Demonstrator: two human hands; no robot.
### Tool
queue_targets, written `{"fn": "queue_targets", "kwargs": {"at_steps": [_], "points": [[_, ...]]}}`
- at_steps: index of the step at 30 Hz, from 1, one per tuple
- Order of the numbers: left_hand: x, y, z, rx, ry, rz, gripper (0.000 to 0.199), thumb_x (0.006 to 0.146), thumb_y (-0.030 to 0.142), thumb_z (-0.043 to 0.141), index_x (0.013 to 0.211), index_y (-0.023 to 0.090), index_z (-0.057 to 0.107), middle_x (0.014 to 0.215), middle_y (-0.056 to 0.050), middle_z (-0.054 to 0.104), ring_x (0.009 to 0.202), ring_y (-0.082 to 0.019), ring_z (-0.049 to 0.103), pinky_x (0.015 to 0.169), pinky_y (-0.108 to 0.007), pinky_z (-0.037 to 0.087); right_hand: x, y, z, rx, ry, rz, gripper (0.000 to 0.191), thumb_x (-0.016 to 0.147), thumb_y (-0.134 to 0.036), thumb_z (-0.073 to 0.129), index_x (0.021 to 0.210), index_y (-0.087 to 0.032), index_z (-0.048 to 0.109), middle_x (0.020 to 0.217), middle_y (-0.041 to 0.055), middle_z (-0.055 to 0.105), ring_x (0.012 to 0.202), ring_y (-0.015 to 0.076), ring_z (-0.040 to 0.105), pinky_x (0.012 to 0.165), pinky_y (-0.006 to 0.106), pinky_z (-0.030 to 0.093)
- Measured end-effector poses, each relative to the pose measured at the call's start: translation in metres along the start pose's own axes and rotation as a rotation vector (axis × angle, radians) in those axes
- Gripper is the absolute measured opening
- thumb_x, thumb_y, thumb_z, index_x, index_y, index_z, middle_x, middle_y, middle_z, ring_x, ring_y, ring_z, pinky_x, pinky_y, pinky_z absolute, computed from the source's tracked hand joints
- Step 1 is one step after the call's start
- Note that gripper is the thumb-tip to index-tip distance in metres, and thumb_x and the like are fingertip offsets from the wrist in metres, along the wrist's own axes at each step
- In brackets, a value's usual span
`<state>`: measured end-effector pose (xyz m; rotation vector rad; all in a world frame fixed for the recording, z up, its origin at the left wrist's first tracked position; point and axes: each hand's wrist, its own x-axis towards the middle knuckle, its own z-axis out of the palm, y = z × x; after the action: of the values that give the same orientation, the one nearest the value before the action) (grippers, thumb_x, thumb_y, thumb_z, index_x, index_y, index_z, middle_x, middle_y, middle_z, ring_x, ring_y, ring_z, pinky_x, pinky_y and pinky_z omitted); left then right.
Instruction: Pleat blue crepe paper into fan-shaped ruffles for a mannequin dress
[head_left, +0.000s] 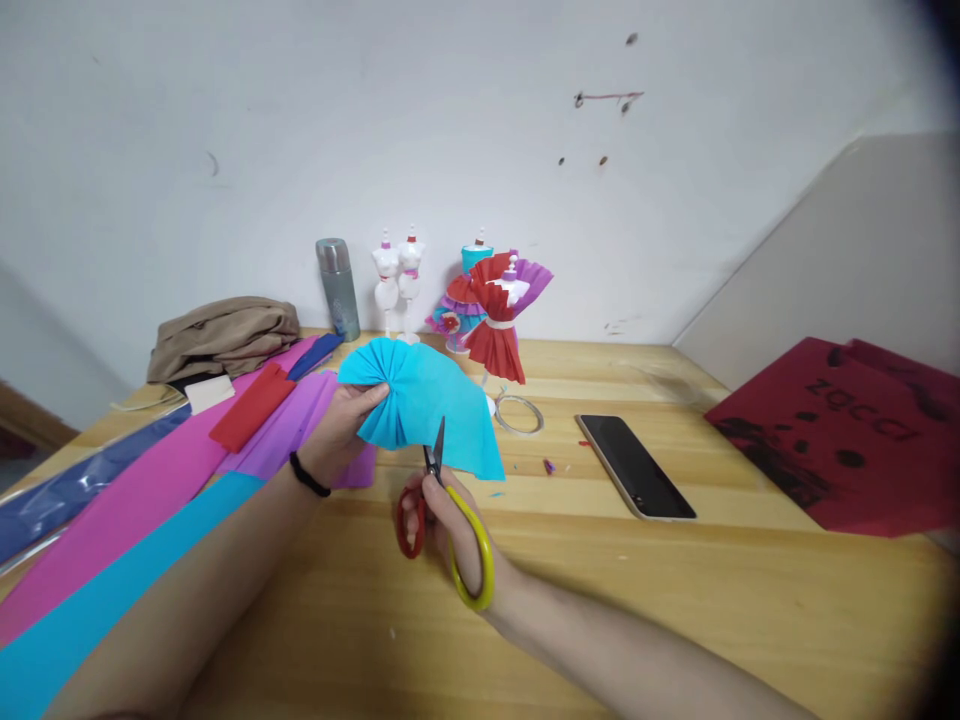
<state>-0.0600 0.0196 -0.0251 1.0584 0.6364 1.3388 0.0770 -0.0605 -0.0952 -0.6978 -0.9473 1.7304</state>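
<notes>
My left hand (346, 425) pinches the gathered middle of a sheet of blue crepe paper (442, 395). Pleats fan out on its left part, and the right part hangs flatter. My right hand (450, 515) has its fingers through the red and yellow handles of the scissors (472, 560). The blades point up at the lower edge of the blue paper and look slightly apart; one blade shows in front of the paper. Behind the paper, to the right, a small white dress form wears a red pleated paper dress (496, 345).
Crepe paper strips (127, 510) cover the table's left side, with a brown cloth (225, 335) behind. A flask (339, 290), two bare dress forms (397, 280) and another dressed form stand along the wall. Rightward lie a tape roll (519, 414), a phone (636, 468) and a red bag (840, 440).
</notes>
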Motion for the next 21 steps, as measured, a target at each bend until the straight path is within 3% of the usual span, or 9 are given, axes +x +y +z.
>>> {"fn": "queue_targets", "kwargs": {"at_steps": [9,14,21], "points": [[0.003,-0.006,-0.010,-0.044,-0.002,0.002,0.049,0.076,0.029,0.073,0.122,0.016,0.061,0.116,-0.011,0.070,0.111,-0.031,0.064,0.094,-0.044,0.052,0.002,0.004,-0.003,0.028,0.060,0.004,0.044,0.075,-0.061,0.067,0.079,-0.019,0.054,0.066,-0.0021,0.056,0.049,0.0087,0.050,0.043,0.021,0.040],[0.004,-0.008,-0.015,-0.071,-0.034,-0.010,0.046,0.076,0.028,0.073,0.120,0.018,0.062,0.112,-0.009,0.072,0.111,-0.032,0.063,0.095,-0.045,0.051,0.003,0.007,-0.005,-0.036,0.014,-0.056,0.042,0.081,-0.060,0.060,0.081,-0.019,0.054,0.056,-0.0038,0.053,0.046,0.0097,0.048,0.043,0.022,0.038],[0.004,-0.011,-0.017,-0.089,-0.025,-0.065,0.046,0.078,0.027,0.071,0.121,0.016,0.061,0.113,-0.011,0.071,0.108,-0.029,0.065,0.094,-0.043,0.052,0.002,0.002,-0.001,-0.037,-0.016,0.003,0.048,0.077,-0.066,0.061,0.077,-0.019,0.051,0.048,-0.0057,0.050,0.041,0.0091,0.045,0.039,0.021,0.036]]}}
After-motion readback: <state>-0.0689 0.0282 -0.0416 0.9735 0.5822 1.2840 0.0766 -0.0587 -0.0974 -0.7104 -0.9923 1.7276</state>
